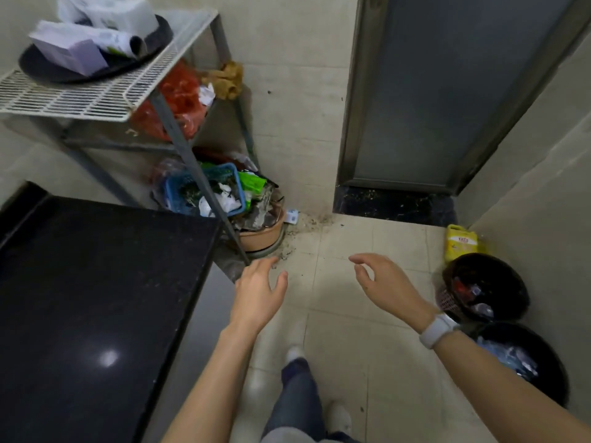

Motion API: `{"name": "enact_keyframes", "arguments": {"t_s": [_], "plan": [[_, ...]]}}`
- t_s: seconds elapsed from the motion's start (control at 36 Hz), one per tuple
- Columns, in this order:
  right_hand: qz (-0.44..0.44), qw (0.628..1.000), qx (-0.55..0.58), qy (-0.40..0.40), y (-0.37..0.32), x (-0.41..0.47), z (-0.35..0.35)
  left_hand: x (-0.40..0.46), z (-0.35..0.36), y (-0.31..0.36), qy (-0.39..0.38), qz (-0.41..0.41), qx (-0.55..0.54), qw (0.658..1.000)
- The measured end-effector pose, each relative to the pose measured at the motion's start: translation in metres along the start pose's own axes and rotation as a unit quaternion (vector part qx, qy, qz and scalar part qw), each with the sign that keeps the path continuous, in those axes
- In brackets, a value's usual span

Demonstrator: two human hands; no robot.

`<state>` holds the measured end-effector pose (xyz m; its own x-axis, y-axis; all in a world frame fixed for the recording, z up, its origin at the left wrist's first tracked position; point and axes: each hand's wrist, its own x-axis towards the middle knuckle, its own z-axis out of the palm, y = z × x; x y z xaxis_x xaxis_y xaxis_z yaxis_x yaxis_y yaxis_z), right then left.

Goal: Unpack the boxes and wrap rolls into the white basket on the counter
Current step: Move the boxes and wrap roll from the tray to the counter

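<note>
Lilac box (72, 54) sits far left on a dark round tray (38, 67), top of the wire rack (80, 97). White plastic bags (105, 11) and what looks like a wrap roll (128, 43) are piled on the same tray, touching the box. Can't tell what's inside the bags. White basket: can't pick it out in this view.

Black counter (96, 282) fills the near left, glossy, one light glare on it. Its right edge is just beside the left hand.

Left hand (259, 292): open, fingers loosely spread, holding nothing, over the floor near the counter corner and the rack's front leg. Right hand (383, 282): open, fingers curled a bit, thumb apart, holding nothing, mid-air over the floor tiles (345, 330). White watch (438, 330) on the right wrist. Hands well apart, both bare forearms in frame.

Rack mid shelf: red bags (182, 94), brown cloth (228, 79) at its right end. Low shelf: blue basket (204, 193) with crumpled white bits, green packet just right of it. Pink basin (262, 231) on the floor under it.

Grey door (447, 91) far right, closed. Yellow jug (462, 243) by the right wall, two dark-lined bins (486, 289) near of it. Person's jeans and white shoes at bottom centre.
</note>
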<state>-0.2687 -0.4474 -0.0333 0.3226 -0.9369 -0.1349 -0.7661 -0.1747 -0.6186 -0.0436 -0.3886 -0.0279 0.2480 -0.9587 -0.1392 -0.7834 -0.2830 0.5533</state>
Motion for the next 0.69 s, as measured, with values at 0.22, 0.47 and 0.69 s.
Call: {"name": "enact_keyframes", "arguments": {"t_s": [0.22, 0.47, 0.69], "plan": [[-0.042, 0.999, -0.035, 0.005, -0.029, 0.166, -0.011, 0.161, -0.028, 0.000, 0.040, 0.016, -0.031, 0.999], [-0.078, 0.994, -0.073, -0.020, -0.091, 0.340, -0.061, 0.334, -0.098, 0.027, 0.058, 0.083, 0.027, 0.995], [-0.198, 0.979, -0.045, 0.027, -0.163, 0.476, -0.110, 0.439, -0.199, 0.068, 0.183, 0.171, 0.063, 0.966]]}}
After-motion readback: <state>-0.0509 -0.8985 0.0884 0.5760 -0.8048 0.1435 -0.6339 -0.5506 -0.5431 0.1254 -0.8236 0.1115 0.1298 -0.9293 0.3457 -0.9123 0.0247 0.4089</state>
